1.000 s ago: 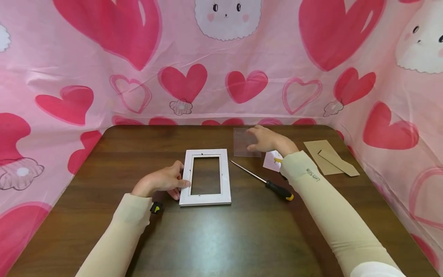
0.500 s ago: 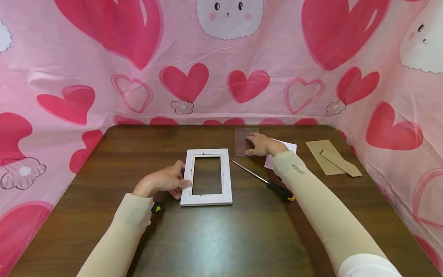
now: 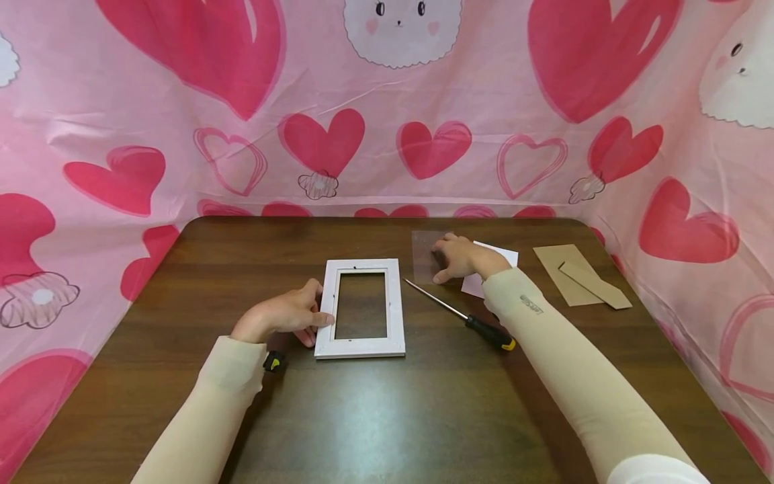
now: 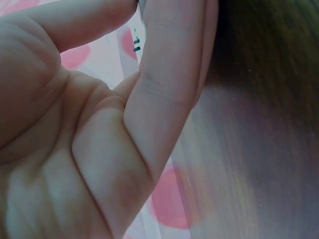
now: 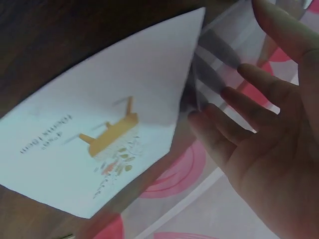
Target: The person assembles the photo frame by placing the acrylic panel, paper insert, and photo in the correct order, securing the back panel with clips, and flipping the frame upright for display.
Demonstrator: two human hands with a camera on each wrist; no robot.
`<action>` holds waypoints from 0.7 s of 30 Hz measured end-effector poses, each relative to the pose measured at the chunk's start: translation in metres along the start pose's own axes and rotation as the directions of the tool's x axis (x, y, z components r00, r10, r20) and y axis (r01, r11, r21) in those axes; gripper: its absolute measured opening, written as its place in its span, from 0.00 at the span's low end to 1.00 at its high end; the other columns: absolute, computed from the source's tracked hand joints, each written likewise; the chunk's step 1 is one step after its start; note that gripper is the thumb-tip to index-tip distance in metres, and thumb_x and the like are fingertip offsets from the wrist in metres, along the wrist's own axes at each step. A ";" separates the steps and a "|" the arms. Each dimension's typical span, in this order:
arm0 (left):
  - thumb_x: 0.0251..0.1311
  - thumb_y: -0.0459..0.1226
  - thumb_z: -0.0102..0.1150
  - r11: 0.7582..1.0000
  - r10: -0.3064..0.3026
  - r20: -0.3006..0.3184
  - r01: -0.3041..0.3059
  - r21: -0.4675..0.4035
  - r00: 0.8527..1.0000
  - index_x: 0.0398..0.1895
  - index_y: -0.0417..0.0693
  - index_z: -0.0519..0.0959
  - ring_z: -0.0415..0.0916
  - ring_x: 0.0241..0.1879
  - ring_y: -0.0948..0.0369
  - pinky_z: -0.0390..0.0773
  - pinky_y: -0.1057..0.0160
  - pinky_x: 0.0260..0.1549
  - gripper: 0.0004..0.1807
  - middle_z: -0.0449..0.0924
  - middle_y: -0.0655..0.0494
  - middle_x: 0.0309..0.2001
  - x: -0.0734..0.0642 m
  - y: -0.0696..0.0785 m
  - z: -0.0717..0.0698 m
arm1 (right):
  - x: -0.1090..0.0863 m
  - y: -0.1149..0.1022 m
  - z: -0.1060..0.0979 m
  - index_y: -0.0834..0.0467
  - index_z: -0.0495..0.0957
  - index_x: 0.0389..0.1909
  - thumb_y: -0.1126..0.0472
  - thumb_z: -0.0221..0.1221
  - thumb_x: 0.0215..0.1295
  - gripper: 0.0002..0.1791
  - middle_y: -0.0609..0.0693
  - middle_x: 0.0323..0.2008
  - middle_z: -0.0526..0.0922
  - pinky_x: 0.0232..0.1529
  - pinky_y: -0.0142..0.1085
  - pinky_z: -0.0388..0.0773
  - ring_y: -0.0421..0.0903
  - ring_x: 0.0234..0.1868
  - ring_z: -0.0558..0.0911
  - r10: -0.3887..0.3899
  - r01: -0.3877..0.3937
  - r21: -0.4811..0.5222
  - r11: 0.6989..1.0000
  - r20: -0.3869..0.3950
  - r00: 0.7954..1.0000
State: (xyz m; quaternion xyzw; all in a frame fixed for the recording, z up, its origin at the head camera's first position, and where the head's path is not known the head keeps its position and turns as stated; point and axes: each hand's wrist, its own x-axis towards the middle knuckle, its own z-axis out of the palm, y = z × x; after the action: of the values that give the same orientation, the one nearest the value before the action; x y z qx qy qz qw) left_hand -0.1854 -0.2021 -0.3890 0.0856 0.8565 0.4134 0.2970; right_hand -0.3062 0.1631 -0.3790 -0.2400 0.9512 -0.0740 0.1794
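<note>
My left hand (image 3: 287, 313) grips the left side of a white picture frame (image 3: 395, 316) lying on the table, thumb over its top face and fingers at the outer edge. The left wrist view shows the palm (image 4: 94, 144) and only a sliver of the frame. Farther back, my right hand (image 3: 462, 258) holds a clear plastic sheet (image 3: 424, 252) by its edges between thumb and fingers. In the right wrist view, the fingers (image 5: 249, 107) touch the transparent sheet (image 5: 234, 42), close beside a printed card (image 5: 114, 109).
A screwdriver (image 3: 486, 331) with a black and yellow handle lies right of the frame. The card (image 3: 474, 286) is partly under the right wrist. Brown backing board (image 3: 559, 269) and its stand leg (image 3: 595, 286) lie at the right. Heart-patterned fabric (image 3: 363, 175) borders the table.
My right hand has come down onto the clear sheet, which has shifted slightly toward me. The left hand and the frame stay in place.
</note>
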 end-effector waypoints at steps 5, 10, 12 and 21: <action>0.72 0.37 0.67 1.000 -0.004 0.006 0.004 0.003 1.000 0.65 0.37 0.59 0.83 0.25 0.54 0.89 0.56 0.32 0.30 0.75 0.39 0.41 0.000 -0.001 -0.001 | 0.000 0.002 -0.005 0.64 0.71 0.73 0.51 0.73 0.66 0.40 0.67 0.70 0.68 0.72 0.62 0.69 0.69 0.72 0.67 0.021 -0.021 0.018 1.000 -0.010 1.000; 0.72 0.37 0.68 1.000 -0.016 0.007 0.016 0.009 1.000 0.65 0.38 0.59 0.84 0.26 0.53 0.89 0.57 0.33 0.31 0.75 0.39 0.41 -0.001 -0.001 -0.003 | 0.008 0.011 -0.008 0.64 0.64 0.77 0.46 0.75 0.63 0.49 0.67 0.72 0.64 0.73 0.65 0.66 0.68 0.74 0.62 0.092 -0.088 0.069 0.994 -0.068 0.993; 0.72 0.37 0.68 1.000 -0.018 0.006 0.018 0.009 1.000 0.65 0.38 0.59 0.84 0.26 0.53 0.89 0.57 0.33 0.31 0.75 0.39 0.41 -0.002 -0.002 -0.003 | 0.012 0.015 -0.008 0.63 0.62 0.78 0.43 0.75 0.62 0.52 0.67 0.73 0.62 0.73 0.65 0.65 0.68 0.74 0.61 0.119 -0.113 0.086 0.990 -0.071 0.990; 0.71 0.38 0.68 1.000 -0.009 0.007 0.009 0.010 1.000 0.64 0.38 0.59 0.84 0.26 0.53 0.89 0.57 0.33 0.31 0.75 0.40 0.40 0.000 -0.001 -0.003 | 0.021 0.027 -0.013 0.61 0.62 0.79 0.38 0.78 0.56 0.57 0.66 0.75 0.59 0.73 0.67 0.65 0.65 0.76 0.59 0.179 -0.177 0.096 0.979 -0.010 0.984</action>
State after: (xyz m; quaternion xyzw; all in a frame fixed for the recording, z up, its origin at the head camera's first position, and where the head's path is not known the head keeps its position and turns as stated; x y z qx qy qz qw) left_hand -0.1869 -0.2044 -0.3882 0.0846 0.8579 0.4077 0.3012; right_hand -0.3398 0.1773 -0.3798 -0.1444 0.9659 -0.1047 0.1875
